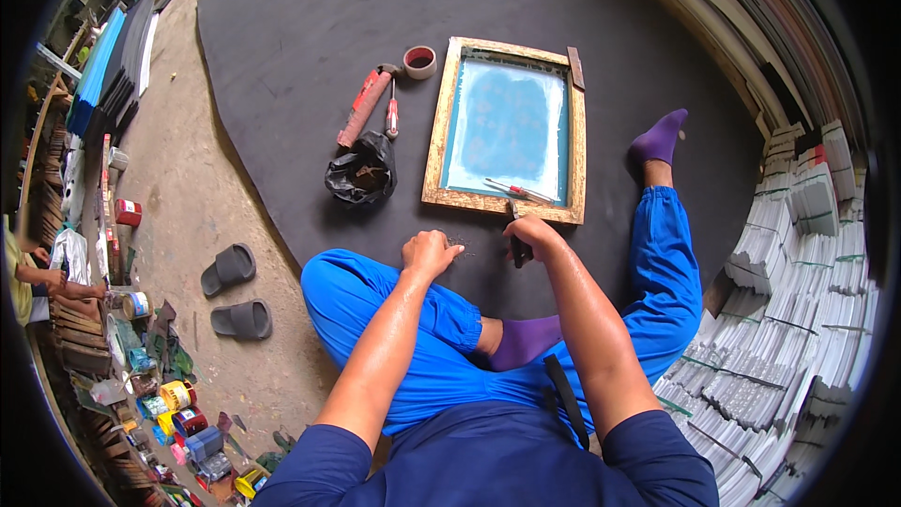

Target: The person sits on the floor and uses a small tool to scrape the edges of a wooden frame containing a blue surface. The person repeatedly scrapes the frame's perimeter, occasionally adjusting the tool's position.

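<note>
A wooden screen-printing frame (433,145) with a blue and white mesh lies on the dark mat ahead of me. My right hand (533,233) is closed around a black-handled tool (517,252), its tip at the frame's lower edge; the grip hides its exact kind. Inside that lower edge rests a screwdriver (522,192) with a red and pale handle. My left hand (432,253) is loosely closed near my bent knee, thumb out, with nothing visible in it. Small dark bits (463,250) are scattered on the mat between my hands.
Left of the frame lie a tape roll (419,62), a long red tool (364,108), another screwdriver (392,118) and a black plastic bag (361,175). Slippers (230,269) and paint cans (178,394) are farther left. Bundled white stacks (751,338) line the right. A person's arm (80,290) shows far left.
</note>
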`<state>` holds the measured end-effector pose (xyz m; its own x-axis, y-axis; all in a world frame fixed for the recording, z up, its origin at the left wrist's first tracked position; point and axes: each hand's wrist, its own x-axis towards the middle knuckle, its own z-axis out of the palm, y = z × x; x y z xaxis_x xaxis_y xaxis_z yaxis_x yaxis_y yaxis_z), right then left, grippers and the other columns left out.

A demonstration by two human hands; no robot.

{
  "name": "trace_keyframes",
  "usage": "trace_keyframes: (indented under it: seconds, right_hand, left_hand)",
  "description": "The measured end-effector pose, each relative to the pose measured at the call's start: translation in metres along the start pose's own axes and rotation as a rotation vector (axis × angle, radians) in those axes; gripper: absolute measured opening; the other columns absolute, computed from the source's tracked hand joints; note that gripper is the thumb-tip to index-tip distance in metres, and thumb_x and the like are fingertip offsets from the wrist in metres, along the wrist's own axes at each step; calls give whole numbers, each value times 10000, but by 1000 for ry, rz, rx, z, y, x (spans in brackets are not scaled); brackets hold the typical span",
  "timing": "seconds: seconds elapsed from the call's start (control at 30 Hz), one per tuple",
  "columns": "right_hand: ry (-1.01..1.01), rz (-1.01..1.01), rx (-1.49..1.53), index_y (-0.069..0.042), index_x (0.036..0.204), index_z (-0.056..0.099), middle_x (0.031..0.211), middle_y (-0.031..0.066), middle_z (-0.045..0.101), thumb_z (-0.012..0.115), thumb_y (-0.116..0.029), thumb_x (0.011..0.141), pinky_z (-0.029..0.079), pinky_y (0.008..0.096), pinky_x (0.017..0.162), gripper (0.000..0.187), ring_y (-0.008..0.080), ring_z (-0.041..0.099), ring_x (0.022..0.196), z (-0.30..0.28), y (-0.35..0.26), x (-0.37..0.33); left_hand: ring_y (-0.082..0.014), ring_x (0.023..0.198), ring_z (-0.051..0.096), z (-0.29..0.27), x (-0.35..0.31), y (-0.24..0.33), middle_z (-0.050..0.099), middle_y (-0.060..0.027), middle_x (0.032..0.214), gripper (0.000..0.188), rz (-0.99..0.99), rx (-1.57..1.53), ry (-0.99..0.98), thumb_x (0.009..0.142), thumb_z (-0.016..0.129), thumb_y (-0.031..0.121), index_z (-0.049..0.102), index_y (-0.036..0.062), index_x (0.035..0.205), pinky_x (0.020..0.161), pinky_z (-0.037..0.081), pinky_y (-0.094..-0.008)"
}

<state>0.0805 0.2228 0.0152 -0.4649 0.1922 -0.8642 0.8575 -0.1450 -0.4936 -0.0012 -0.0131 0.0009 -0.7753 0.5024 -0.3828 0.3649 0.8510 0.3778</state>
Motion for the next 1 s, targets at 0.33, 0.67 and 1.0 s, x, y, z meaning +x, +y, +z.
trace_keyframes:
  seconds: [0.33,0.67,1.0]
  right_hand:
    - [14,20,-95,54,1035,599,774,190,663,628,-139,879,527,453,474,250,286,664,587,-4,-4,10]
    - [390,-229,2,36,926,606,630,95,581,523,-68,874,428,365,389,142,202,550,434,49,25,11]
    - [-51,-348,-68,13,1006,639,700,102,667,565,-47,816,495,310,444,212,174,639,522,75,59,-6]
  left_hand:
    - [-365,840,734,1,5,3,747,-172,849,437,20,-48,-41,829,736,537,795,106,866,743,579,-468]
    - [-360,829,733,1,9,4,745,-163,823,422,-18,-77,-42,840,724,535,792,119,836,745,576,-465]
    - [-297,890,708,5,0,2,721,-38,983,178,291,-243,253,878,729,287,755,168,1008,750,562,-437]
